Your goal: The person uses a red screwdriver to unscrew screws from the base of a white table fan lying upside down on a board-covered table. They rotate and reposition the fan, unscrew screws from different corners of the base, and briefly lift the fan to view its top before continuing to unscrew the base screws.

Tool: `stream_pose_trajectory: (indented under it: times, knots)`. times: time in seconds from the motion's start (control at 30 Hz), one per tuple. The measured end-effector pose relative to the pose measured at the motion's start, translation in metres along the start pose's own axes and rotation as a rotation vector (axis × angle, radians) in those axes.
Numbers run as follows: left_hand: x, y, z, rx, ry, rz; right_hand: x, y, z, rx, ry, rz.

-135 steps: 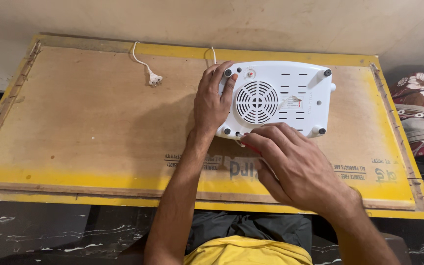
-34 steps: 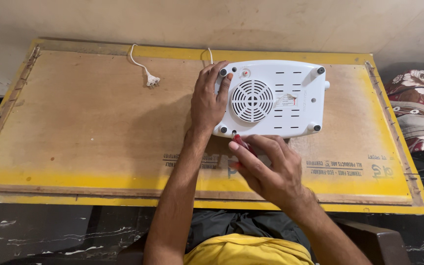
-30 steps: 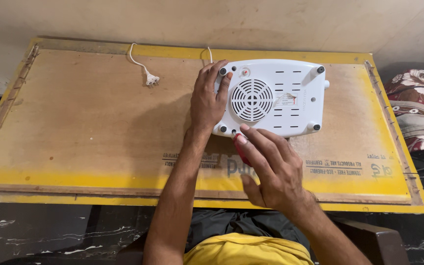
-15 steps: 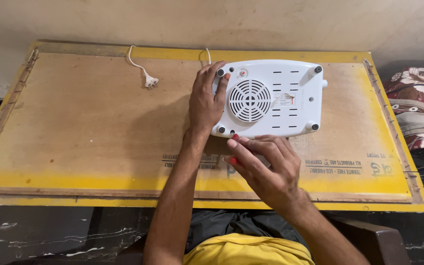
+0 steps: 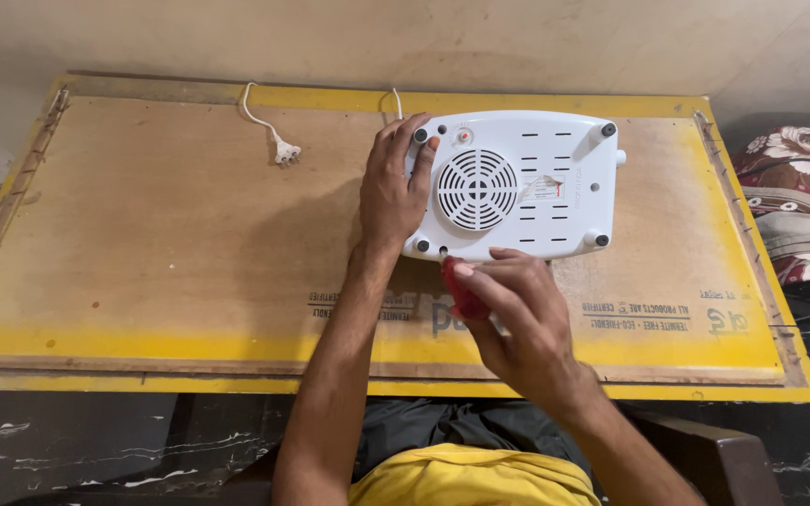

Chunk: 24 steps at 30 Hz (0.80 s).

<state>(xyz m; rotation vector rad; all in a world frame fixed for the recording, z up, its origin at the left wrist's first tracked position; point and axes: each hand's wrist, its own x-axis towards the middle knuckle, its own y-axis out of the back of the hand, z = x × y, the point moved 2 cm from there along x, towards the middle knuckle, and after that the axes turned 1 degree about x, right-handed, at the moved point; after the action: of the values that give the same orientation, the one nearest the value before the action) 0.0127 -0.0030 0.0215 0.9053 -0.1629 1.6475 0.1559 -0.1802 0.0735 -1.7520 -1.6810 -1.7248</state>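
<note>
Left hand [image 5: 394, 192] spread flat on upturned white appliance [image 5: 517, 183] at upper centre, right hand [image 5: 517, 323] clamped on red-handled screwdriver [image 5: 462, 288] at its near edge, plywood bench [image 5: 161, 253].

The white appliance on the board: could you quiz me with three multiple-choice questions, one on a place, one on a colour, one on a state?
1. Where does the left hand rest?
A. on the white appliance's left edge
B. on the plug
C. off the board

2. What colour is the tool handle in the right hand?
A. blue
B. red
C. green

3. How does the white plug lie?
A. in a socket
B. loose on the plywood board
C. in a hand

Answers: 1 A, the fingers lie over that edge; 2 B, red shows between the fingers; 3 B, it lies free on the wood.
</note>
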Motion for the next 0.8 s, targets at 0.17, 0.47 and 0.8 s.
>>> stream_pose_trajectory:
  times: [0.17, 0.47, 0.8]
  knots:
    - [0.000, 0.001, 0.000, -0.007, -0.024, 0.011, -0.010, 0.000, 0.014, 0.096, -0.049, 0.056]
    - [0.000, 0.001, 0.001, 0.001, 0.001, 0.002, -0.001, 0.008, 0.004, -0.095, 0.120, 0.049]
    - [0.000, 0.000, -0.001, 0.007, -0.037, 0.013, 0.009, 0.014, -0.004, -0.054, -0.014, 0.009]
